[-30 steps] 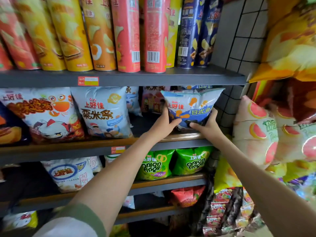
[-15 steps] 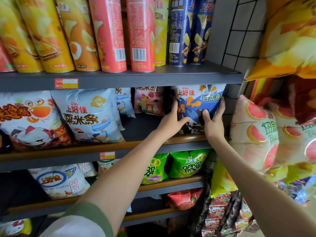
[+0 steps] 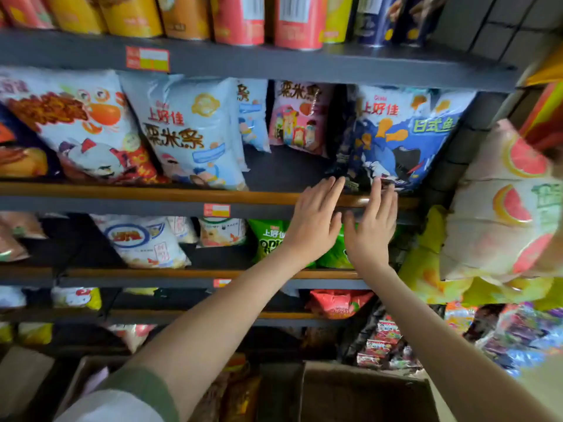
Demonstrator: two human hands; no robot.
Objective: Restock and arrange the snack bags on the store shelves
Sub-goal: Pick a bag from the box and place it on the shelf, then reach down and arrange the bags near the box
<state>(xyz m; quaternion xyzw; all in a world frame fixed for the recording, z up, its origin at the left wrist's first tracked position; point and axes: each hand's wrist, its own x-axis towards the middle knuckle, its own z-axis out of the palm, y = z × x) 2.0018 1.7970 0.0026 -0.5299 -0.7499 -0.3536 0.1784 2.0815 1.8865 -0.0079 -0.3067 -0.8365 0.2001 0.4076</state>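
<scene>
A blue and white snack bag (image 3: 399, 138) stands upright at the right end of the second shelf (image 3: 152, 197), leaning against the grid side panel. My left hand (image 3: 313, 220) and my right hand (image 3: 370, 226) hover side by side just below the bag, in front of the shelf's wooden lip. Both hands are flat with fingers spread and hold nothing. The fingertips reach the bag's bottom edge; whether they touch it is unclear.
Pale blue bags (image 3: 189, 129), a crab-print bag (image 3: 76, 123) and a pink bag (image 3: 300, 117) share that shelf, with a gap between. Chip tubes (image 3: 237, 19) line the shelf above. Green onion-ring bags (image 3: 268, 239) sit below. Hanging bags (image 3: 502, 208) crowd the right. A cardboard box (image 3: 365, 394) sits low.
Both hands pushed the blue bag back onto the shelf, let go of it and dropped below it. The camera view tilted downward.
</scene>
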